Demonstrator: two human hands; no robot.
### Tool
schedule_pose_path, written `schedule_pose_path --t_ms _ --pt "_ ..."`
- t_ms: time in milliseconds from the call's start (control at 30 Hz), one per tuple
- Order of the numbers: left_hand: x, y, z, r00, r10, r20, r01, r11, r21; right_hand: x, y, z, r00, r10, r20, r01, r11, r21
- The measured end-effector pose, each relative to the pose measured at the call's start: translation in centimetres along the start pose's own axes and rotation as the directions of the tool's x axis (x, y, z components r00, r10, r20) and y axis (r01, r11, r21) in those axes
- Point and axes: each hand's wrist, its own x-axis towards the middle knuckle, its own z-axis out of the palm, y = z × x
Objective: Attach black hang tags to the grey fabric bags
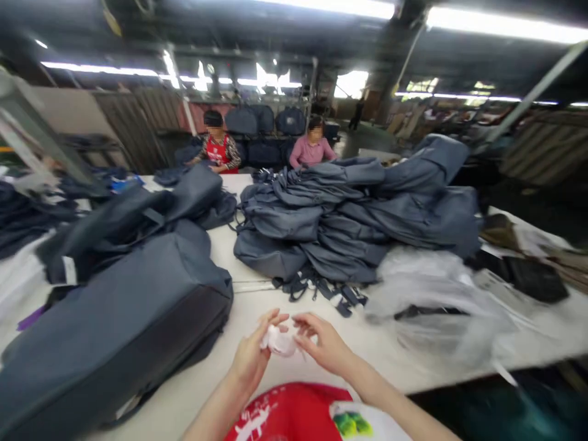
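Note:
A small white item [281, 342], blurred and perhaps a roll or wad, is between my hands above the white table [248, 306]. My left hand [255, 348] grips it from the left with bent fingers. At its right side is my right hand [321, 343], fingers curved and apart, fingertips close to the item; a thin strand shows beneath them. Whether the right fingertips touch it is too blurred to tell. Beyond my hands lie dark straps with buckles [337, 295].
A large dark blue-grey bag [133, 306] fills the left. Piled bags [331, 214] stand ahead, with a clear plastic bag [427, 306] at right. Two people sit across the table, one in a red apron [217, 152], one in a pink shirt [312, 151].

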Motion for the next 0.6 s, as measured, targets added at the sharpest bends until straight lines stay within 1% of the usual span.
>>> schedule_pose_path --t_ms 33,100,167,233,300,367,467,533,567,600 --pt "-0.1 -0.3 0.4 1.0 -0.024 0.011 0.024 0.999 -0.021 0.3 -0.2 0.6 0.998 0.051 0.033 -0.055 0.992 0.11" --pt "0.3 -0.8 0.6 1.0 -0.022 0.001 0.022 1.0 0.017 0.5 0.3 2.2 0.979 0.152 0.132 -0.185 0.939 0.291" --pt "0.9 -1.5 0.0 1.0 0.001 0.014 -0.003 0.99 0.141 0.3 1.4 3.5 0.946 0.256 0.2 -0.317 0.862 0.396" --pt "1.3 -2.6 -0.6 0.998 0.032 0.056 -0.047 0.95 0.309 0.0 2.3 4.1 0.922 0.326 0.211 -0.387 0.811 0.439" --pt "1.3 -3.8 -1.0 0.991 0.085 0.1 -0.121 0.884 0.451 -0.4 2.7 3.9 0.913 0.352 0.208 -0.408 0.787 0.463" --pt "1.2 -5.1 -1.0 0.978 0.142 0.151 -0.203 0.796 0.57 -0.7 2.7 3.4 0.889 0.388 0.244 -0.458 0.731 0.506" --pt "1.2 -6.4 -0.2 0.946 0.203 0.252 -0.323 0.652 0.687 -1.3 2.5 3.0 0.823 0.455 0.34 -0.565 0.593 0.574" --pt "1.6 -7.1 0.5 0.921 0.212 0.328 -0.388 0.59 0.708 -1.5 2.7 3.0 0.787 0.484 0.383 -0.611 0.518 0.599" --pt "2.1 -7.5 0.8 0.913 0.202 0.356 -0.405 0.57 0.715 -1.5 2.9 2.8 0.783 0.494 0.377 -0.614 0.515 0.599" --pt "2.6 -7.9 1.1 0.911 0.179 0.371 -0.405 0.553 0.728 -1.4 3.2 2.5 0.794 0.499 0.348 -0.6 0.548 0.583"
